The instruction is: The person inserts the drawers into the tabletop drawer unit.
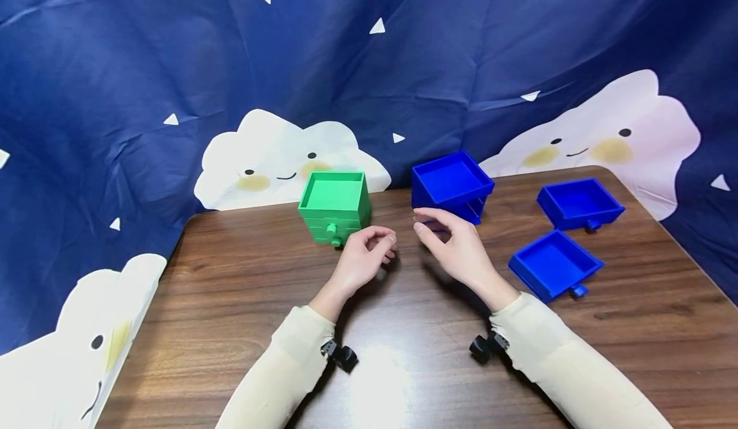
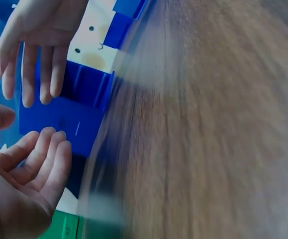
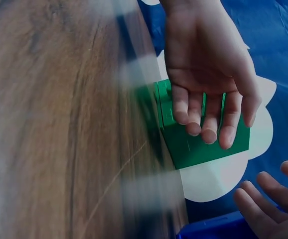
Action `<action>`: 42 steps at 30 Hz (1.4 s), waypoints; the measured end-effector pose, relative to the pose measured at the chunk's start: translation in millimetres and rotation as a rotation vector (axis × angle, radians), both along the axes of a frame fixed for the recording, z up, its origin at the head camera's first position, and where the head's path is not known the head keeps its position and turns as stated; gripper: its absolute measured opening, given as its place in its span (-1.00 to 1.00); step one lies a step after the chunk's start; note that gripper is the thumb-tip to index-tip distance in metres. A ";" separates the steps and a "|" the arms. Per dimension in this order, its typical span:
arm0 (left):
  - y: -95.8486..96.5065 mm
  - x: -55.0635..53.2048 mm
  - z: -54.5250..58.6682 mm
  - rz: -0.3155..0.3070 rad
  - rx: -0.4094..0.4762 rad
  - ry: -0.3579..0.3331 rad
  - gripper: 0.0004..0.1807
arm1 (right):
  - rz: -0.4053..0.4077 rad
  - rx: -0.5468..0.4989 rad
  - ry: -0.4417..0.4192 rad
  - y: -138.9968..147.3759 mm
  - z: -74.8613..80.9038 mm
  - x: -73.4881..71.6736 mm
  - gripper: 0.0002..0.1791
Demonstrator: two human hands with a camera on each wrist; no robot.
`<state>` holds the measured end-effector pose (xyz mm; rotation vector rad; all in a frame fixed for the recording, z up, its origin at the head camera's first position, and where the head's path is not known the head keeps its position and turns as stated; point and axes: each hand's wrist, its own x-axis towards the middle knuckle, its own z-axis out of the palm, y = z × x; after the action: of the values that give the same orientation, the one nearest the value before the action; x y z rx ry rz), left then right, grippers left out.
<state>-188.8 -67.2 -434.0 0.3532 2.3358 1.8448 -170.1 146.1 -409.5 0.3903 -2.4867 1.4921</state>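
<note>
My left hand (image 1: 366, 256) hovers over the table in front of a small green drawer box (image 1: 333, 192), its fingers loosely bent around nothing. The green box has a tray-like top and two round knobs on its front. Opposite it, my right hand (image 1: 452, 243) is held near a blue drawer cabinet (image 1: 452, 179) whose drawer slots show open. Its fingers are relaxed, and the palm faces the left hand. In the left wrist view the right hand's fingers (image 2: 44, 74) overlap the blue cabinet (image 2: 59, 119). The right wrist view shows the left hand (image 3: 209, 74) before the green box (image 3: 209, 152).
Two blue drawers lie out on the table at the right: one farther back (image 1: 579, 202), one nearer (image 1: 556, 266), each with a knob at its front. The brown wooden table (image 1: 242, 326) ends at a dark blue cloth (image 1: 323, 51) with cloud faces hanging behind.
</note>
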 end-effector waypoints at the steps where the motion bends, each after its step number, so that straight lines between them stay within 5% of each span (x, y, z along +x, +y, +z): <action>1: 2.1 -0.5 0.4 -0.004 0.003 0.006 -0.63 | -0.002 0.004 0.001 1.7 0.7 1.5 -0.61; 20: 34.5 -14.8 0.6 0.011 0.060 0.114 -0.66 | -0.060 0.045 0.029 43.2 4.1 28.6 -0.65; 31: 46.8 -22.7 1.6 0.139 0.037 0.228 -0.69 | -0.072 -0.009 0.070 65.8 2.6 49.0 -0.64; 42: 59.4 -33.4 0.6 0.184 0.091 0.245 -0.64 | -0.078 0.009 0.074 86.4 1.4 61.1 -0.66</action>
<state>-222.2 -7.8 -433.4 0.4087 2.5242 2.1057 -109.1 232.5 -408.2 0.3392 -2.4227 1.4111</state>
